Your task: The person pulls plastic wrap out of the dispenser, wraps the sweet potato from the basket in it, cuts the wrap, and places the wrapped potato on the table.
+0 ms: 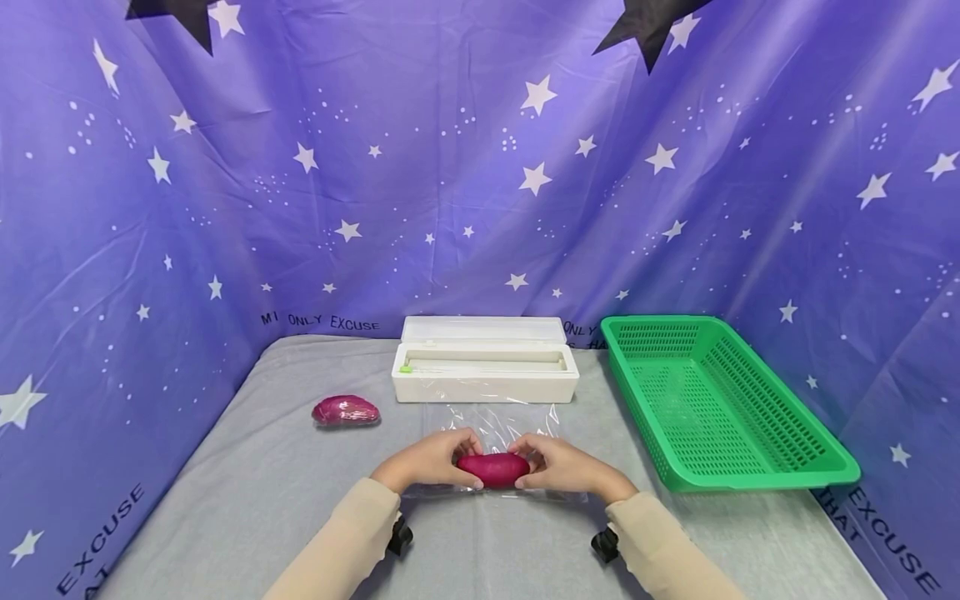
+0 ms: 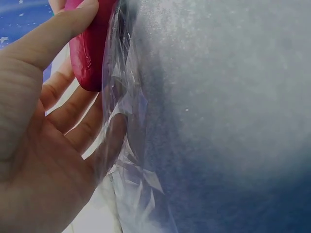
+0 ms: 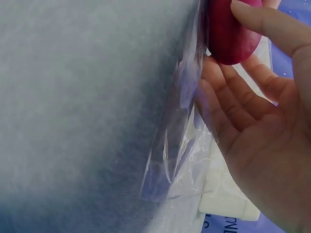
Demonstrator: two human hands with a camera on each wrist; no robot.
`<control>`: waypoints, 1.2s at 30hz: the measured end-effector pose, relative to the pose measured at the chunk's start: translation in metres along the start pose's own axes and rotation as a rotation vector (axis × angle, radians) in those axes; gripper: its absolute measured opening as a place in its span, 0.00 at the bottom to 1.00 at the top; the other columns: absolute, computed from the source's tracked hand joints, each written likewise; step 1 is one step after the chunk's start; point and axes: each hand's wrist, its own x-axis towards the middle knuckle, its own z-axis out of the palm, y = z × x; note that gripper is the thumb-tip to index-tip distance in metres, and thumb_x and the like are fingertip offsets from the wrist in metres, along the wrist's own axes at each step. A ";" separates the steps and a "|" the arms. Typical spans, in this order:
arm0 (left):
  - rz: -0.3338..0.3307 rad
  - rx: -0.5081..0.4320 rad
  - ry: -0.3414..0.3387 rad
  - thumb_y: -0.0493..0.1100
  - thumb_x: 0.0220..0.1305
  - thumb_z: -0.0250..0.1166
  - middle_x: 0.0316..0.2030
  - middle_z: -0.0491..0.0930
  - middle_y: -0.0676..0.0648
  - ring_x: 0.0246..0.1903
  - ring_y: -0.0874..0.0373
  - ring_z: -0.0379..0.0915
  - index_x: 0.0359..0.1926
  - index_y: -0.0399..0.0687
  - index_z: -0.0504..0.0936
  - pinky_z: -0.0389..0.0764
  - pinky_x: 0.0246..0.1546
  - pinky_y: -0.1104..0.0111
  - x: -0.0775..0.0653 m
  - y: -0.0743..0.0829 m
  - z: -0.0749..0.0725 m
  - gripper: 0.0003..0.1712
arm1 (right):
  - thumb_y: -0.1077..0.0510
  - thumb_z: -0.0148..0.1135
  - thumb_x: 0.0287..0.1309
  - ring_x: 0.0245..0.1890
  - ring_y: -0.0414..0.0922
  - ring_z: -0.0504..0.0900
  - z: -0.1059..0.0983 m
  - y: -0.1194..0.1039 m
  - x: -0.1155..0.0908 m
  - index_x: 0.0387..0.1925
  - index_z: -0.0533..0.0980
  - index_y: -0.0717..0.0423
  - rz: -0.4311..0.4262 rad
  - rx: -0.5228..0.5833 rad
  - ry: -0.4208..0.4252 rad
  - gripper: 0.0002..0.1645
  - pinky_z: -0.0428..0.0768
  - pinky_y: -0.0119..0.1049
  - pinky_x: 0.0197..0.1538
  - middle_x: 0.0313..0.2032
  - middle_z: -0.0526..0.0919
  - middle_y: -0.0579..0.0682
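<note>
A dark red-purple sweet potato (image 1: 493, 470) lies lengthwise between both hands, on a sheet of clear plastic wrap (image 1: 487, 421). My left hand (image 1: 437, 457) holds its left end, the thumb on the near side and the fingers behind. At the other end, my right hand (image 1: 564, 463) grips it in much the same way. In the left wrist view the clear film (image 2: 124, 87) runs along the potato's underside, close to the fingers. The right wrist view has the potato's rounded end (image 3: 233, 41) between thumb and fingers, with creased wrap beside it.
Behind the hands stands a white cling film dispenser (image 1: 486, 388), lid raised, a green slider at its left. A film-wrapped sweet potato (image 1: 346, 410) lies to the left on the grey cloth (image 1: 262, 475). On the right is a green perforated basket (image 1: 757, 482). Starry purple curtains (image 1: 450, 167) enclose the table.
</note>
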 end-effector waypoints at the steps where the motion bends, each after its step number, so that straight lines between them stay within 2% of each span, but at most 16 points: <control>1: 0.000 0.000 0.001 0.49 0.52 0.80 0.36 0.79 0.59 0.39 0.66 0.75 0.44 0.53 0.77 0.78 0.45 0.66 0.000 0.000 0.000 0.23 | 0.56 0.73 0.57 0.40 0.39 0.82 0.000 0.000 0.000 0.57 0.74 0.57 0.001 0.000 0.001 0.28 0.82 0.34 0.46 0.47 0.81 0.50; 6: 0.002 -0.017 -0.004 0.48 0.52 0.80 0.39 0.80 0.57 0.42 0.63 0.77 0.45 0.50 0.78 0.79 0.47 0.66 -0.002 0.002 -0.004 0.24 | 0.56 0.75 0.55 0.41 0.43 0.83 -0.001 0.001 -0.001 0.59 0.72 0.59 0.022 0.006 -0.001 0.32 0.82 0.34 0.45 0.47 0.81 0.51; 11: 0.006 -0.008 0.010 0.47 0.53 0.79 0.43 0.81 0.51 0.45 0.55 0.79 0.48 0.44 0.78 0.80 0.48 0.62 -0.009 0.006 -0.012 0.26 | 0.56 0.75 0.54 0.40 0.44 0.82 -0.006 0.000 -0.008 0.58 0.73 0.61 0.054 -0.031 0.034 0.32 0.82 0.34 0.42 0.45 0.81 0.51; 15: 0.025 0.040 0.034 0.46 0.54 0.78 0.43 0.82 0.48 0.43 0.53 0.79 0.48 0.44 0.79 0.80 0.45 0.62 -0.015 0.011 -0.020 0.24 | 0.57 0.74 0.54 0.37 0.42 0.80 -0.011 -0.003 -0.015 0.49 0.74 0.59 0.048 -0.082 0.051 0.24 0.81 0.34 0.39 0.40 0.81 0.50; 19: 0.073 0.059 0.049 0.42 0.55 0.77 0.36 0.82 0.52 0.37 0.58 0.79 0.42 0.46 0.82 0.80 0.40 0.68 -0.019 0.015 -0.024 0.15 | 0.58 0.75 0.53 0.31 0.37 0.76 -0.015 -0.004 -0.022 0.38 0.76 0.58 0.001 -0.122 0.044 0.16 0.78 0.32 0.36 0.30 0.78 0.45; 22: 0.099 0.066 0.022 0.40 0.56 0.76 0.30 0.81 0.59 0.32 0.65 0.77 0.37 0.50 0.85 0.80 0.37 0.72 -0.023 0.019 -0.023 0.09 | 0.59 0.75 0.52 0.28 0.34 0.74 -0.013 -0.002 -0.026 0.34 0.77 0.56 -0.014 -0.137 0.020 0.13 0.77 0.31 0.34 0.27 0.77 0.40; 25: 0.092 0.083 -0.027 0.40 0.56 0.77 0.28 0.79 0.63 0.31 0.70 0.75 0.35 0.50 0.86 0.79 0.36 0.74 -0.027 0.021 -0.020 0.07 | 0.59 0.76 0.52 0.28 0.33 0.74 -0.011 0.000 -0.028 0.33 0.78 0.53 -0.016 -0.152 -0.005 0.12 0.77 0.29 0.34 0.26 0.76 0.38; 28: 0.068 0.112 -0.062 0.39 0.53 0.78 0.29 0.80 0.61 0.32 0.70 0.75 0.35 0.50 0.86 0.79 0.37 0.75 -0.030 0.022 -0.016 0.09 | 0.57 0.78 0.51 0.29 0.33 0.74 -0.007 0.003 -0.030 0.32 0.78 0.51 -0.018 -0.172 -0.013 0.13 0.77 0.29 0.34 0.26 0.76 0.39; 32: 0.055 0.149 -0.070 0.41 0.48 0.81 0.29 0.81 0.57 0.31 0.67 0.75 0.34 0.49 0.85 0.78 0.36 0.76 -0.030 0.022 -0.014 0.14 | 0.56 0.79 0.49 0.28 0.34 0.73 -0.004 0.005 -0.031 0.32 0.78 0.51 -0.032 -0.196 -0.011 0.14 0.75 0.28 0.33 0.25 0.76 0.39; 36: 0.037 0.202 -0.093 0.43 0.46 0.83 0.27 0.80 0.57 0.29 0.67 0.75 0.32 0.50 0.85 0.76 0.34 0.77 -0.029 0.022 -0.012 0.15 | 0.58 0.78 0.49 0.28 0.34 0.73 -0.001 0.006 -0.031 0.31 0.78 0.51 -0.063 -0.221 -0.006 0.14 0.74 0.27 0.33 0.25 0.76 0.41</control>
